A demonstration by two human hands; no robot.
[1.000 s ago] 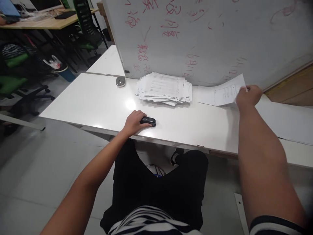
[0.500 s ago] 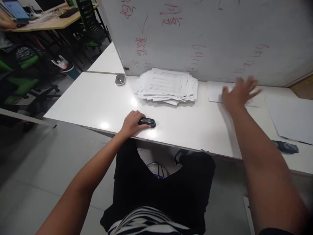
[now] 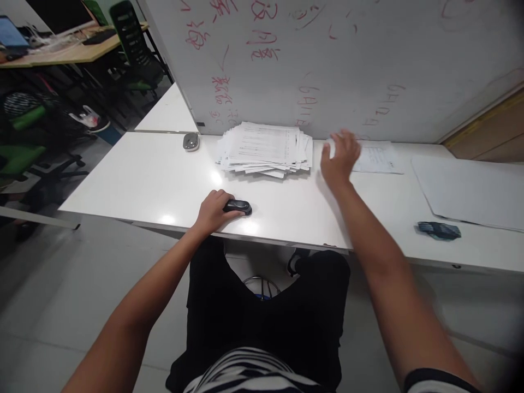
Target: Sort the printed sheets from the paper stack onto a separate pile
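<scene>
A small black stapler (image 3: 239, 207) lies near the front edge of a white bench (image 3: 143, 174), its nose pointing to the right. The person's left hand (image 3: 213, 210) is curled over the stapler's rear end, fingers closed on it and the wrist at the bench edge. Farther back and to the right, the right hand (image 3: 339, 158) is blurred, with its fingers spread wide and nothing in its grasp. It sits at the left edge of a single printed sheet (image 3: 379, 159) that lies flat on the bench; whether it touches the paper cannot be told. Just left of that hand is a loose stack of printed papers (image 3: 266, 155), its edges fanned unevenly, set against the foot of a whiteboard (image 3: 327, 65) marked with red handwriting. The two hands are well apart, the stack lying between them and farther back. A small grey computer mouse (image 3: 190, 142) rests left of the stack. On the right side of the bench are large blank white sheets (image 3: 470, 188) and, near the front edge, a small dark blue object (image 3: 439, 230) too indistinct to name. Office chairs with green seats (image 3: 20, 155) stand on the floor to the far left.
</scene>
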